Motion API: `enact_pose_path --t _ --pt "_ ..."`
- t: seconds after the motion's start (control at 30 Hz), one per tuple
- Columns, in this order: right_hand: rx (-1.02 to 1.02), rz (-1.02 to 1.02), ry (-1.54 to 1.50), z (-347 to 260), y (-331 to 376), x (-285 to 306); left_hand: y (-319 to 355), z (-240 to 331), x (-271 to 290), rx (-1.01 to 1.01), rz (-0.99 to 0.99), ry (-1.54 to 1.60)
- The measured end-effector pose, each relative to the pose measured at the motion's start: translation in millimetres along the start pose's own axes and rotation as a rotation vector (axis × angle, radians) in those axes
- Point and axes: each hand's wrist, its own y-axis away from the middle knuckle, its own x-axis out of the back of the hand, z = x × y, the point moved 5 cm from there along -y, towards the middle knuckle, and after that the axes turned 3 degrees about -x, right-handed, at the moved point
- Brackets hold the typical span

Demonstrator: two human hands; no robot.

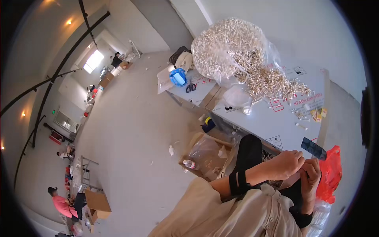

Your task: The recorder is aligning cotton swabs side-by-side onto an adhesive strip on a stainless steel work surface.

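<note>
My left hand (pixel 291 163) and my right hand (pixel 310 173) meet close together at the lower right, near the table's front edge. Both have their fingers curled into a pinch; whatever lies between them is too small or hidden to make out. Just beyond them is a dark, flat rectangular object (pixel 314 149). On the table (pixel 276 128) lies a heap of cotton swabs (pixel 270 83), spilling from a large clear plastic bag (pixel 229 43) full of them. A few loose swabs, a small clear tube (pixel 301 126) and a yellow packet (pixel 318 115) are nearer my hands.
A red plastic bag (pixel 331 173) hangs right of my hands. Scissors (pixel 191 87) and a blue item (pixel 178 77) lie on the table's left part. An open cardboard box (pixel 207 154) holding plastic and a bottle (pixel 190 164) stands on the floor. Other people sit far left.
</note>
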Motion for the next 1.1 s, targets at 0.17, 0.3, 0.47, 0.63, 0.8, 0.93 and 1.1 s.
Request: enact_pose_path --t 0.17,0.3,0.47,0.63,0.8,0.93,1.1 --pt "-0.013 -0.062 0.026 7 1 1 -3 1 -4 -0.057 0.058 0.108" --pt "-0.031 -0.026 0.107 0 8 10 -10 18 -4 -0.068 0.048 0.07" --pt "0.033 -0.061 0.168 -1 15 15 -8 27 -2 -0.113 0.103 0.114" --pt "0.066 -0.047 0.21 -9 21 23 -1 29 2 -0.109 0.073 0.156" --pt "-0.318 0.137 0.09 38 45 48 14 2 28 -0.032 0.262 0.062" --pt "-0.921 -0.112 -0.967 54 49 -7 22 14 55 -0.338 0.444 -0.344" --pt "-0.881 0.02 -1.247 27 14 -38 21 13 24 -0.474 0.423 -0.296"
